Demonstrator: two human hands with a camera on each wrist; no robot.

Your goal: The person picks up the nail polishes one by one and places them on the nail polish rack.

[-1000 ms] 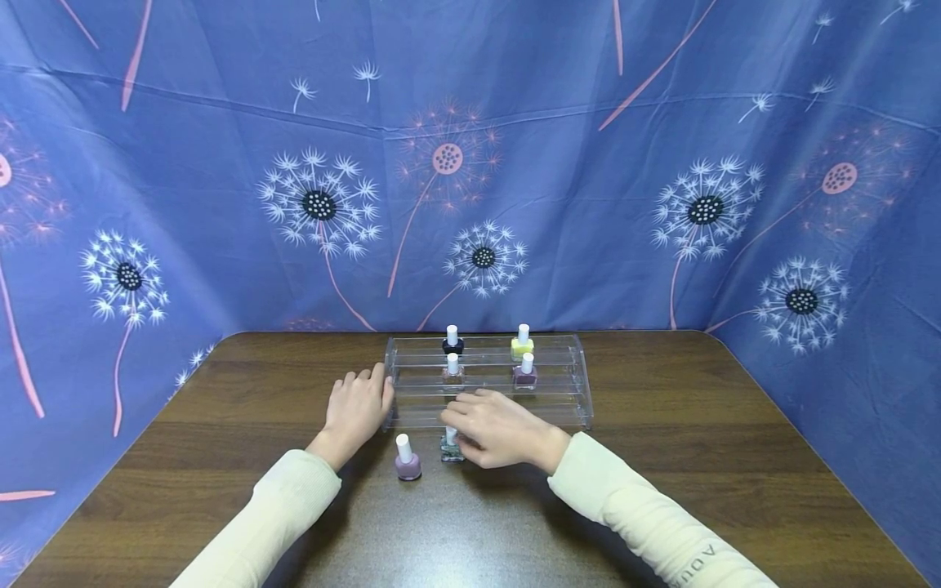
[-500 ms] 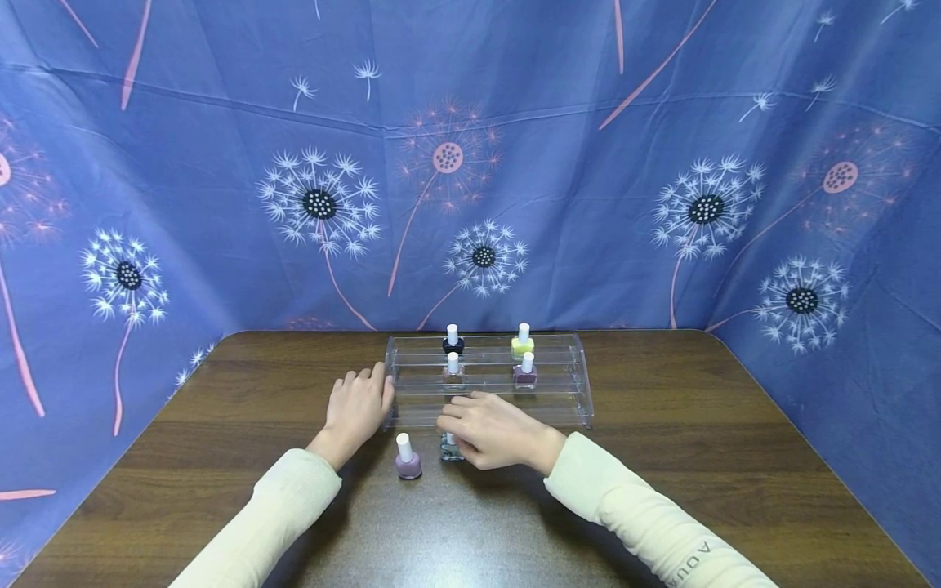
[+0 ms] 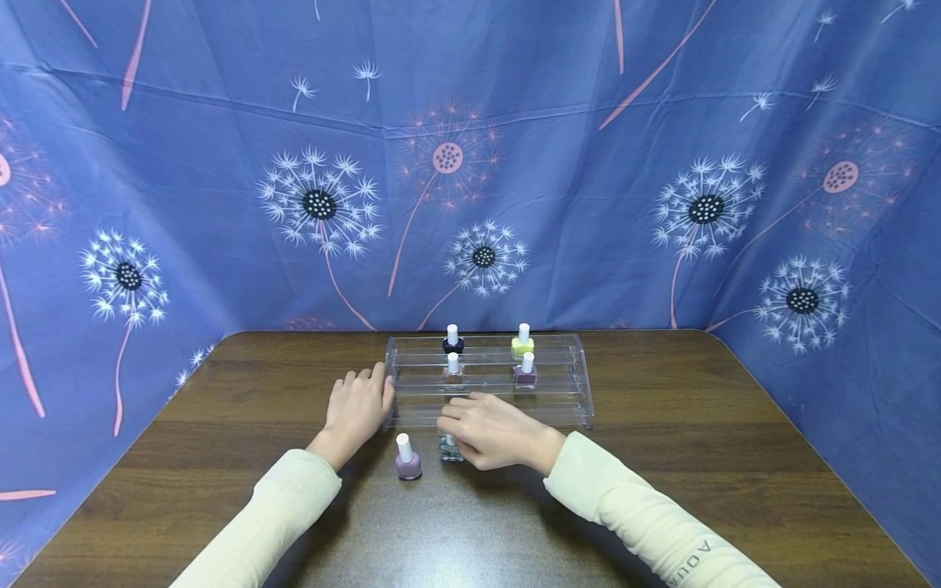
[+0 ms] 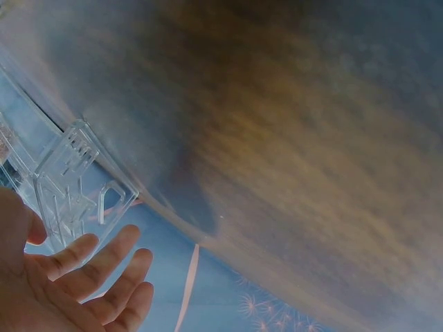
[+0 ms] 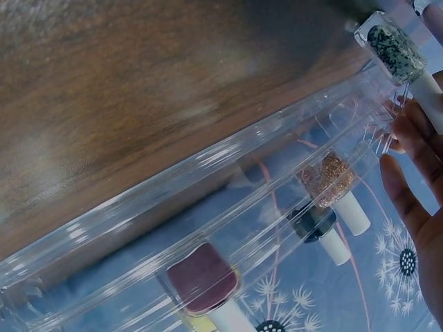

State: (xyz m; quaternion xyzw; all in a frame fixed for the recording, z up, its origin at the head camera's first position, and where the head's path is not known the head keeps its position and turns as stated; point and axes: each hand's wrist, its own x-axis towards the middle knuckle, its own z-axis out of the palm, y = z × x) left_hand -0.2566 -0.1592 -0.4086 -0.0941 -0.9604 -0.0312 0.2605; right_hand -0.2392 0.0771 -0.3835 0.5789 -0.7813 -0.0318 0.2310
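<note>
My left hand [image 3: 356, 406] rests at the left end of a clear tiered acrylic rack [image 3: 485, 410]. Its fingers look loosely extended beside the rack's side panel [image 4: 73, 183] in the left wrist view. In front of the rack, my right hand [image 3: 496, 429] pinches the white cap of a nail polish bottle [image 5: 394, 52] with dark glitter, which stands or hovers at the table; contact is unclear. From the head, the hand covers most of that cap. To its left, a lilac nail polish bottle [image 3: 408, 465] with a white cap stands on the table.
Upper rack tiers hold a black polish [image 3: 452, 346], a yellow polish [image 3: 523, 348], a copper-glitter polish [image 5: 336, 180] and a plum polish [image 5: 203, 277]. The wooden table [image 3: 184, 457] meets a blue dandelion-print cloth [image 3: 573, 204] behind.
My right hand has shifted slightly left, covering more of the glitter bottle's cap. Over the last half second it barely moves. The left hand and the rack stay in place.
</note>
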